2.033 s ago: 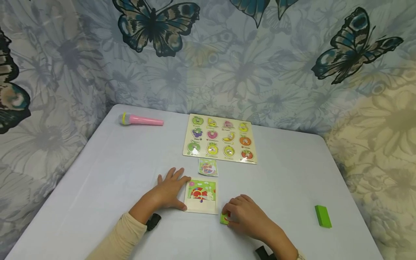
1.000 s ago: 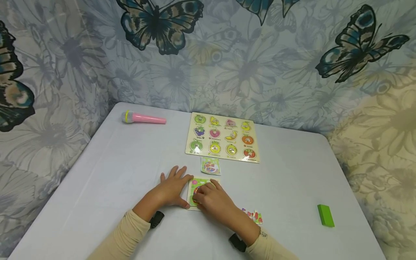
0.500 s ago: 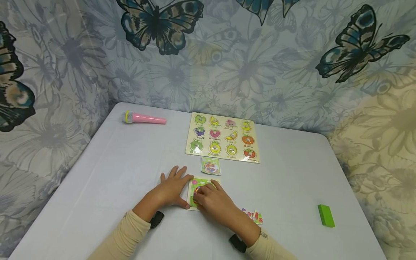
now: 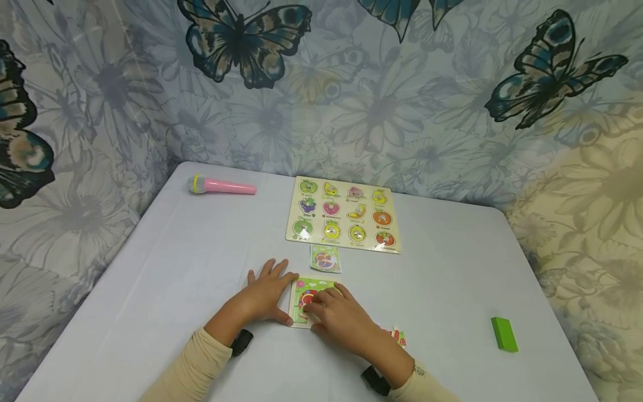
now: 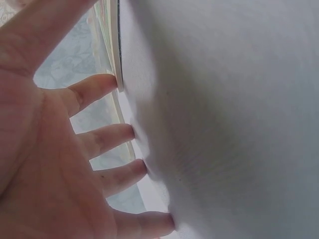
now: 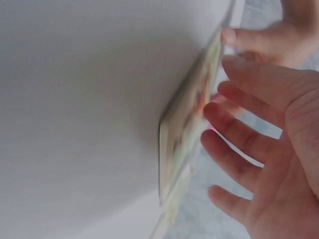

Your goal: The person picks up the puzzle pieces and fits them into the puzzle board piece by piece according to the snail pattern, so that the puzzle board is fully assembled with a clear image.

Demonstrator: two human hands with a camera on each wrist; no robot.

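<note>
A small square jigsaw puzzle [image 4: 308,290] with a green and red picture lies in a pale wooden frame on the white table. My left hand [image 4: 258,296] is spread at its left side, thumb and index fingertip on the frame's edge; in the left wrist view the other fingertips rest on the cloth. Over the right part of the puzzle, my right hand [image 4: 344,321] has its fingertips on the picture and hides much of it. The right wrist view shows those fingers [image 6: 234,124] loosely bent and apart, against the puzzle's face [image 6: 187,119].
Loose puzzle pieces [image 4: 399,336] lie partly behind the right forearm. Beyond the puzzle are a small picture card [image 4: 325,259] and a fruit board [image 4: 344,215]. A pink toy microphone [image 4: 223,186] lies back left, a green block [image 4: 504,334] at right.
My right hand has brought a green piece from the table's right onto the puzzle's lower left, then shifted slightly right. The left hand has stayed at the frame's edge.
</note>
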